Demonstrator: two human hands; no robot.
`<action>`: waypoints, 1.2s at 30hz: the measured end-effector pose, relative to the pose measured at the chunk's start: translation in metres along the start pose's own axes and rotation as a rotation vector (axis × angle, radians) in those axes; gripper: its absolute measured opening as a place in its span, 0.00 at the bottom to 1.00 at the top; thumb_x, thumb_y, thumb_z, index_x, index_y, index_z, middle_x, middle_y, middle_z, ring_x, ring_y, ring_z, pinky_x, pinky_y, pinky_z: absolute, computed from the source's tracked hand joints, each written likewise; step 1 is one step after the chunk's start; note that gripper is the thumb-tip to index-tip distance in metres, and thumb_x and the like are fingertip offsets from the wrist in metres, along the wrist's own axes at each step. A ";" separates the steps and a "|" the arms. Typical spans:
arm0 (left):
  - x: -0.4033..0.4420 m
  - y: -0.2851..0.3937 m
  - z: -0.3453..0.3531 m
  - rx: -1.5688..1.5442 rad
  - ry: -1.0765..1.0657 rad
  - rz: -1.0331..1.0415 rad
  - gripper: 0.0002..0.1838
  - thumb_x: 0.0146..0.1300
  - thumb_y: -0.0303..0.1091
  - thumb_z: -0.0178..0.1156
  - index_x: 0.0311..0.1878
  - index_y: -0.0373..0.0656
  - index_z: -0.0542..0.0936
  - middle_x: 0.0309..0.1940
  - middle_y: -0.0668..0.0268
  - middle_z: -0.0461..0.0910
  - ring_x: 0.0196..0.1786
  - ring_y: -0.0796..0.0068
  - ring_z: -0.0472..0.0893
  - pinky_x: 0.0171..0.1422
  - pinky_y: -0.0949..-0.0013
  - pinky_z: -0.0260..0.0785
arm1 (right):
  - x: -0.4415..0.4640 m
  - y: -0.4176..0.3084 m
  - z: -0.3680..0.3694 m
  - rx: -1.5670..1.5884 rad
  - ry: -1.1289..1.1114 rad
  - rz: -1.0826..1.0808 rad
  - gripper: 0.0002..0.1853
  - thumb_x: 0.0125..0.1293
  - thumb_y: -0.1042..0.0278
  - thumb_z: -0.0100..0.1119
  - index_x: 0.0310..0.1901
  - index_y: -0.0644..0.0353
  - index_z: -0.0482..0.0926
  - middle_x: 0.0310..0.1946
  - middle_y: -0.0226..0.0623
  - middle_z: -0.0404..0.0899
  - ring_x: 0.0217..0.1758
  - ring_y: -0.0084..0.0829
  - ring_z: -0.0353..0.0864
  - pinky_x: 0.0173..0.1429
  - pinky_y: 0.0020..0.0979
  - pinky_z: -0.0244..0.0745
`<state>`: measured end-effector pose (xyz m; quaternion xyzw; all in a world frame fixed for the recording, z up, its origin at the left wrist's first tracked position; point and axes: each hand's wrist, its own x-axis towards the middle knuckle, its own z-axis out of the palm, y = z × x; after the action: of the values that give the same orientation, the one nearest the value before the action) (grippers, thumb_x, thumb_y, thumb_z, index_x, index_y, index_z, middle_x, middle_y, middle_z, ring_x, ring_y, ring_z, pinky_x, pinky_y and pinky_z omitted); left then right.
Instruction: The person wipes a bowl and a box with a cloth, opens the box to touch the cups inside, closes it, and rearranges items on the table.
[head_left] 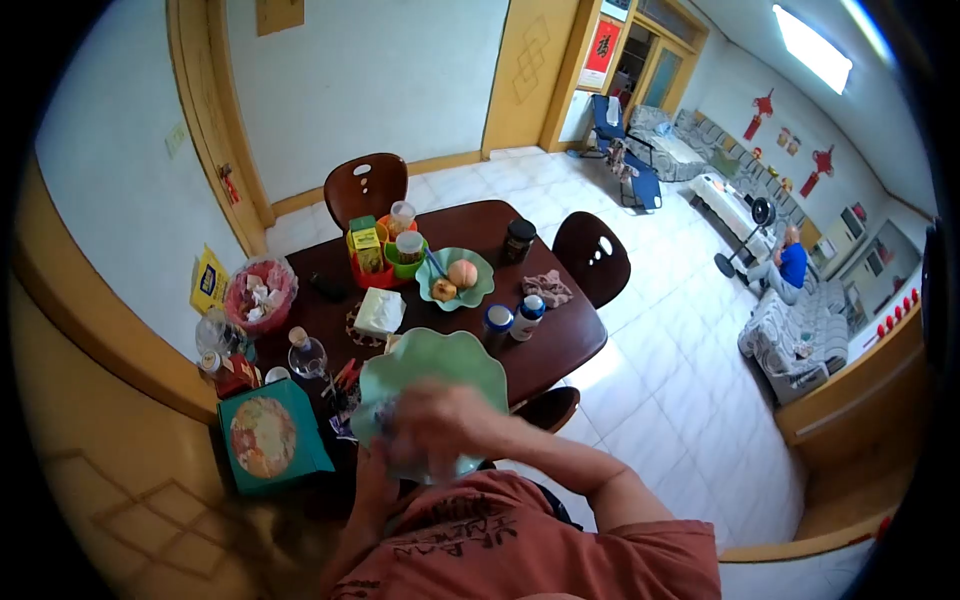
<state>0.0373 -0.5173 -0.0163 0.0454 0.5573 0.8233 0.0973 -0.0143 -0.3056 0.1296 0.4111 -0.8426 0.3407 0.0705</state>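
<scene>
A large pale green plate (440, 360) with a wavy rim is tilted up in front of my body, at the near side of the table. My left hand (374, 478) is closed on its lower left edge. Over the plate's inner face, my right hand (445, 425) is blurred by motion, its fingers curled in. A small bluish-white patch shows at its fingertips; what it is, I cannot make out. Beyond the plate lie a white tissue pack (380, 312) and a smaller green scalloped dish (472, 268) with round fruit in it.
On the dark table (450, 222) stand two capped bottles (528, 316), a black jar (518, 240), a crumpled cloth (547, 289), a pink-lined bin (262, 295), a glass decanter (306, 355) and a teal box (270, 435). Brown chairs (592, 260) surround it. A person (790, 268) sits far right.
</scene>
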 end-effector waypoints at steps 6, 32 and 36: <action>-0.006 0.034 0.068 -0.291 0.200 -0.084 0.40 0.73 0.65 0.43 0.73 0.41 0.60 0.67 0.60 0.69 0.66 0.62 0.72 0.66 0.57 0.68 | -0.005 0.003 -0.011 0.013 0.455 0.248 0.23 0.53 0.79 0.57 0.54 0.60 0.78 0.58 0.58 0.68 0.57 0.58 0.75 0.59 0.43 0.74; -0.002 0.044 0.061 -0.089 0.368 0.160 0.36 0.76 0.61 0.40 0.73 0.40 0.61 0.66 0.59 0.69 0.67 0.64 0.71 0.68 0.59 0.67 | 0.010 0.060 -0.018 -0.357 0.082 0.127 0.04 0.50 0.71 0.64 0.29 0.56 0.81 0.37 0.36 0.79 0.39 0.42 0.81 0.37 0.41 0.79; 0.005 0.025 0.057 -0.331 0.350 -0.015 0.34 0.78 0.58 0.39 0.71 0.38 0.63 0.63 0.60 0.70 0.63 0.70 0.72 0.66 0.64 0.67 | 0.013 0.022 0.014 0.217 -0.130 -0.227 0.10 0.50 0.70 0.64 0.37 0.56 0.81 0.40 0.38 0.77 0.42 0.44 0.79 0.42 0.41 0.79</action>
<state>0.0402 -0.4736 0.0277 -0.1187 0.4237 0.8979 0.0112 -0.0372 -0.3129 0.1130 0.5299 -0.7519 0.3921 0.0092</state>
